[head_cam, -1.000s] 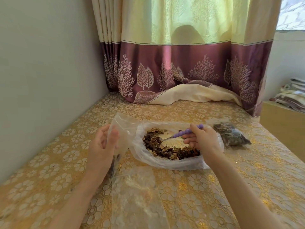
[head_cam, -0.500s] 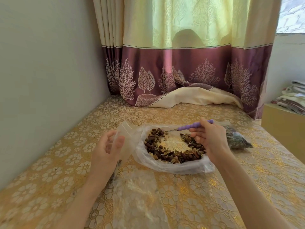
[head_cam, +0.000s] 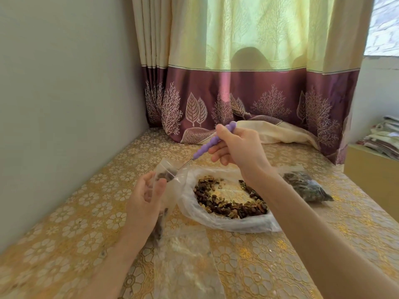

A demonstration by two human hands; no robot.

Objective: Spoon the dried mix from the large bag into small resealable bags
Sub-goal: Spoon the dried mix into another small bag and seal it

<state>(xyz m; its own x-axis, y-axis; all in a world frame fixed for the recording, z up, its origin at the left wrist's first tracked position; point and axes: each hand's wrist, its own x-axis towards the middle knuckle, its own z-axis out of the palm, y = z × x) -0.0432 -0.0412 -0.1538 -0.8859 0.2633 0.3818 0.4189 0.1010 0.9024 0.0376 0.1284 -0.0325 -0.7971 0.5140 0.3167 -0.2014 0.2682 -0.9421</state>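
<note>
One large bag (head_cam: pixel 226 221) of dried mix lies open. Just right of it is one filled small bag (head_cam: pixel 306 188); left of it, one small bag (head_cam: pixel 166 175) held up. One spoon (head_cam: pixel 207 145), two hands, left (head_cam: pixel 144 201) and right (head_cam: pixel 239 147).

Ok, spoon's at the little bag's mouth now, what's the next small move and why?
Probably tip the spoon so its load drops in: the right hand holds its bowl, full of dried mix, inside the mouth of the small bag, which the left hand holds open beside the large bag.
</note>
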